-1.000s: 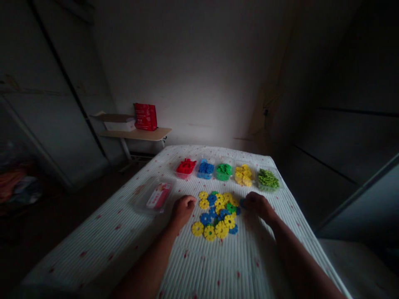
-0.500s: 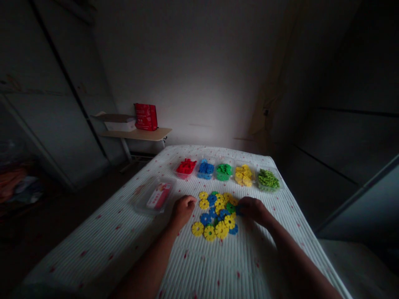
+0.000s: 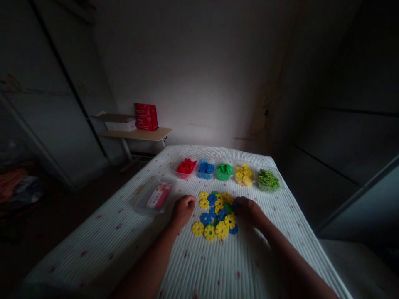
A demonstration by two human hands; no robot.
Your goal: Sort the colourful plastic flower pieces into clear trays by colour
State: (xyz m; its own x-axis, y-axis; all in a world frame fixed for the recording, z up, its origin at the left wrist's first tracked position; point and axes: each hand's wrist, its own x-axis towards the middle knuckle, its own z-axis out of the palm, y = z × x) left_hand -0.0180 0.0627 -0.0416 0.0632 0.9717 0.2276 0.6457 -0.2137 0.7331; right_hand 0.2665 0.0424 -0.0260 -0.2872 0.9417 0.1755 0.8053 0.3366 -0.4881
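Loose flower-shaped plastic building discs in yellow, blue and green lie in a flat pile, with a yellow disc (image 3: 222, 229) at its near side. At the pile's right edge, my right hand (image 3: 251, 211) is closed on a blue disc (image 3: 237, 206), partly hidden by the fingers. Beside the pile's left side rests my left hand (image 3: 183, 211), its fingers curled closed and nothing visible in them. A green disc (image 3: 228, 208) lies close to my right fingertips.
Behind the pile, clear tubs stand in a row: red pieces (image 3: 186, 167), blue discs (image 3: 205, 169), green discs (image 3: 224, 171), yellow discs (image 3: 244, 175) and light-green pieces (image 3: 268, 179). A clear lidded container (image 3: 141, 203) with a label lies left. The quilted cloth (image 3: 199, 270) covers the surface.
My right hand has shifted slightly left over the pile's edge, carrying the blue disc with it. My left hand stays in place.
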